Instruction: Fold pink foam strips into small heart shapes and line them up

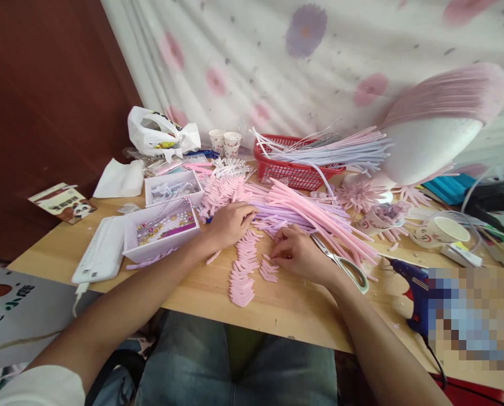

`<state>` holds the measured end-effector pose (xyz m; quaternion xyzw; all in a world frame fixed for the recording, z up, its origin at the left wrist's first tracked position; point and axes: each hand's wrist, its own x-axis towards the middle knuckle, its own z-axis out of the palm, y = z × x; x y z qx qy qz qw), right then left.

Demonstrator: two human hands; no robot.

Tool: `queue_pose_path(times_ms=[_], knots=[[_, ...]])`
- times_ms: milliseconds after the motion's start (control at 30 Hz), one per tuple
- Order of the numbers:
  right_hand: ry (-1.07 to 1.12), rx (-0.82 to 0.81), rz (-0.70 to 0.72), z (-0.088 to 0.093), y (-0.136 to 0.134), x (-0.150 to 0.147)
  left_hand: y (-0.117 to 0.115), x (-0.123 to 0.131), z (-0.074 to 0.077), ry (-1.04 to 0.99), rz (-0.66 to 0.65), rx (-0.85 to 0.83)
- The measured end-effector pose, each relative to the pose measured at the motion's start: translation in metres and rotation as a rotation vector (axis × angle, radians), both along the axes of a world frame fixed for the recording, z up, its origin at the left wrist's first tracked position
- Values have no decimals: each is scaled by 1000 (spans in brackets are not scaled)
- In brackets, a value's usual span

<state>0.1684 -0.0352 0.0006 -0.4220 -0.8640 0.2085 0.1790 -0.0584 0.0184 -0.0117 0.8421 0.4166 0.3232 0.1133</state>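
Note:
Short bent pink pieces lie in a long row (242, 273) on the wooden table, with a smaller group (269, 269) to its right. My left hand (231, 224) rests at the row's far end, its fingers curled; what they hold, if anything, is hidden. My right hand (296, 252) is above the smaller group, thumb and fingers pinched together on something too small to name. Beyond both hands lie long pink stems (315, 213) and purple stems (294, 217). A heap of short pink pieces (224, 192) is behind my left hand.
Scissors (345, 265) lie right of my right hand, and a blue glue gun (412, 287) is farther right. White boxes (163, 228) with beads and a white power bank (98, 251) are at left. A red basket (290, 172) of stems stands at the back, near paper cups (440, 231).

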Motion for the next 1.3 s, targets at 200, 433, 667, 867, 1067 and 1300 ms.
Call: queue_pose_path(times_ms=[200, 433, 667, 867, 1067, 1300], knots=[[74, 54, 32, 3, 1, 0, 0, 5, -10, 167, -1, 55], [71, 359, -322, -13, 19, 12, -4, 13, -14, 212, 19, 95], [-138, 422, -320, -19, 29, 8, -6, 13, -11, 168, 29, 99], [42, 464, -360, -13, 24, 6, -8, 14, -7, -8, 7, 109], [233, 377, -248, -11, 13, -5, -10, 18, -9, -233, -171, 78], [345, 280, -261, -7, 8, -9, -8, 16, -10, -285, -185, 7]])
